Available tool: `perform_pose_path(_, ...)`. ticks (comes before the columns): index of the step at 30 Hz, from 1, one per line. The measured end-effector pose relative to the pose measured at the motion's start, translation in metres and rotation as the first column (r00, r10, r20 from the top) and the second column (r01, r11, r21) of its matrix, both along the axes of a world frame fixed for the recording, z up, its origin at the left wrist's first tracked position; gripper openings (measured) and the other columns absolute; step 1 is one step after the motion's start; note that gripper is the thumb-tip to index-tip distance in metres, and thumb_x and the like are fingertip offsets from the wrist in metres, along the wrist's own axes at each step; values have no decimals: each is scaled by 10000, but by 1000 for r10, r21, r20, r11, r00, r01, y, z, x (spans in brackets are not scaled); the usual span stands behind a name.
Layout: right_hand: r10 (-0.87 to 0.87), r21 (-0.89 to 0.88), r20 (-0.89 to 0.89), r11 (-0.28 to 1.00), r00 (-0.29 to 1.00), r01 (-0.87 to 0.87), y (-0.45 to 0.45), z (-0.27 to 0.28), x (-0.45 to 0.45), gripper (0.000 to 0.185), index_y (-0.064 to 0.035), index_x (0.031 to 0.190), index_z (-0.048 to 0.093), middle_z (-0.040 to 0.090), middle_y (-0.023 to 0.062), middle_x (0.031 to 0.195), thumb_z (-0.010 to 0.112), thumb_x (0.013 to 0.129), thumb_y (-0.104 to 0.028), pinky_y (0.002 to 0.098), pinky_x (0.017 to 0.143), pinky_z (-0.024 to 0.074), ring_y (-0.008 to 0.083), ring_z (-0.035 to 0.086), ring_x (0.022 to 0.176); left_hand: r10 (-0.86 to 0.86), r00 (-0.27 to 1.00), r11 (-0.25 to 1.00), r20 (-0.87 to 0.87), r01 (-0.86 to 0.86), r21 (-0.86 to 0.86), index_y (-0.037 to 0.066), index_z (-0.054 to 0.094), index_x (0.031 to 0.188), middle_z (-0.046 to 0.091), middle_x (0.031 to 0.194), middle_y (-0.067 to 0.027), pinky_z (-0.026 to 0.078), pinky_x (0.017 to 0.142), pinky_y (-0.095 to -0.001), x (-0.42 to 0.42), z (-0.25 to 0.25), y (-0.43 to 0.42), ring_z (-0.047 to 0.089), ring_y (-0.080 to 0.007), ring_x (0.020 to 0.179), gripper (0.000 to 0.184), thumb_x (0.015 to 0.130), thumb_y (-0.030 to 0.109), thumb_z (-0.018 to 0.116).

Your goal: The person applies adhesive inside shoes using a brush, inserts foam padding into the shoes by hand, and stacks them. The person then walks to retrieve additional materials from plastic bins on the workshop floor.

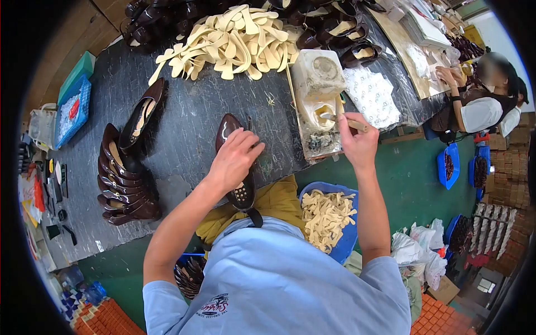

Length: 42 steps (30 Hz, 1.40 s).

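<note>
A glossy dark brown shoe (226,126) lies at the table's front edge, toe pointing away from me. My left hand (237,158) is closed over its upper, covering the middle; a dotted insole area (241,194) shows toward the heel. My right hand (358,143) grips a brush (358,123) by its wooden handle. The brush's tip reaches into the opening of a crusted, glue-stained pot (305,111). Behind that opening stands a pale block-shaped container (319,74), part of the same stained stand.
Cream insoles (234,42) are heaped at the back of the black table (190,120). Nested brown shoes (125,190) stand at left, printed white paper (371,96) at right. Below, a blue basin (347,237) holds more cream pieces. Another person (483,109) sits at far right.
</note>
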State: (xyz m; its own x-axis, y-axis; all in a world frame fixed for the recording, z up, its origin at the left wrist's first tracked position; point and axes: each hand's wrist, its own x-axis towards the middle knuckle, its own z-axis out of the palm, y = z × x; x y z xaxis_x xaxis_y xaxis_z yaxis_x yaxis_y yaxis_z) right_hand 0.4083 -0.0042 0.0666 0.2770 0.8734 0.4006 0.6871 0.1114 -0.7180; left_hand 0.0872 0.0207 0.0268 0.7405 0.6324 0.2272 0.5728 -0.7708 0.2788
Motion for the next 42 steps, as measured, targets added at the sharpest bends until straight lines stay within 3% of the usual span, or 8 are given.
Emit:
perform_pose_path(7,-38,150,-122,987,992,56,-2,4,5,104,10,937,752,676,8,650,761,962,-90,251,512,426,33,550,557,460,814,866,356,-322,-384,20,668,1236,560,1455,-192,461,1165,-480,-24,16,-59,551,-402,1373,408,836,-32,732)
perform_pose_path(14,-46,-111,-224,994,974,21,-4,18,26,181,20,837,724,631,7,615,718,970,-103,249,492,373,52,497,518,647,753,664,118,-481,-573,78,490,1347,320,1584,-247,433,1163,-547,-23,17,-142,416,-478,1446,856,664,222,985)
perform_pose_path(20,-402,-269,-560,915,724,300,0,10,54,154,12,877,725,591,34,585,698,974,-105,261,445,333,62,487,494,707,672,638,219,-474,-607,39,429,1470,383,1555,-235,508,1087,-445,-26,-13,-142,507,-372,1387,938,699,104,960)
perform_pose_path(26,-161,-234,-916,959,366,-163,-21,4,8,243,49,994,718,675,118,675,698,1018,-192,276,434,410,130,535,463,805,550,503,221,-437,-746,-23,309,1612,539,1431,-202,570,998,-396,-26,-11,-145,642,-306,1211,1161,682,89,995)
perform_pose_path(32,218,-186,-660,880,719,-437,-56,3,-125,150,38,1118,768,768,123,834,711,989,-14,260,596,576,150,745,710,784,570,537,243,-428,-727,-15,458,1542,607,1346,-171,580,943,-398,-31,-8,-140,671,-301,1137,1004,692,115,977)
perform_pose_path(34,449,-48,-341,869,826,-492,-53,-17,-149,203,34,1133,762,790,170,940,756,930,42,270,639,586,157,754,757,778,591,527,213,-429,-733,-10,435,1557,582,1394,-178,594,962,-397,-35,-11,-141,684,-299,1137,1018,706,134,975)
perform_pose_path(39,518,117,-22,851,855,-512,-40,-52,-176,268,38,1114,748,774,196,985,789,853,83,331,737,603,264,766,820,768,597,543,232,-415,-730,-7,432,1562,567,1420,-189,605,965,-395,-36,-12,-139,698,-299,1137,1034,695,128,979)
perform_pose_path(42,534,120,-108,844,838,-523,-51,-49,-174,239,57,1089,738,763,179,913,770,855,92,322,668,578,245,746,744,770,582,548,261,-393,-739,-7,436,1560,567,1420,-190,605,970,-393,-37,-14,-140,697,-299,1151,1041,683,116,983)
